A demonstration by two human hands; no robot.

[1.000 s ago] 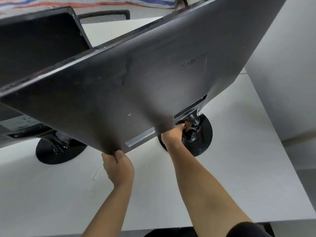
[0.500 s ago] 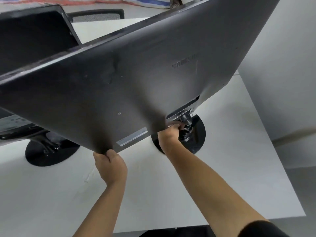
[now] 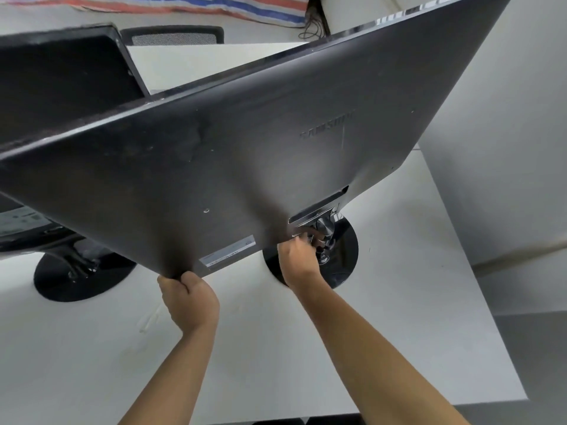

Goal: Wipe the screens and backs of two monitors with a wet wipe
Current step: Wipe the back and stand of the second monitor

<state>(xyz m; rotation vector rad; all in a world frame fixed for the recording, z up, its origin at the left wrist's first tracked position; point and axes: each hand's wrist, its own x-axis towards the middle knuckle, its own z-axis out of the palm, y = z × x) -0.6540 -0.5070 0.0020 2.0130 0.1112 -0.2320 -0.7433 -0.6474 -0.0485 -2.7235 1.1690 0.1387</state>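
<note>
1. Near monitor (image 3: pixel 245 154): back faces the camera and fills most of the view. It is tilted, with its left end toward the camera, and has a faint logo and a label strip (image 3: pixel 227 256) near the bottom edge.
2. Left hand (image 3: pixel 190 299): grips the near monitor's lower edge at the corner beside the label, fingers clamped on the edge and thumb on the back.
3. Right hand (image 3: pixel 299 259): under the monitor's back at the stand neck (image 3: pixel 323 228), fingers curled round the neck. The exact contact is partly hidden in shadow.
4. Round base (image 3: pixel 346 265): black, flat on the desk under the neck, partly covered by the right hand.
5. Second monitor (image 3: pixel 61 75): behind and to the left, back also toward the camera, on its own black base (image 3: pixel 61 283).
6. Desk (image 3: pixel 276 348): white. Both bases stand on it and both forearms reach over it.
7. Room: a grey partition (image 3: pixel 506 148) on the right, a mesh chair back (image 3: pixel 171 35) beyond the desk, a striped cloth (image 3: pixel 153 4) along the top, and dark cables (image 3: pixel 310 26) beside it.
8. Compared with a second ago: both hands keep the same grips. The near monitor and bases sit slightly further left and lower in view. The right hand is a little lower on the neck.
</note>
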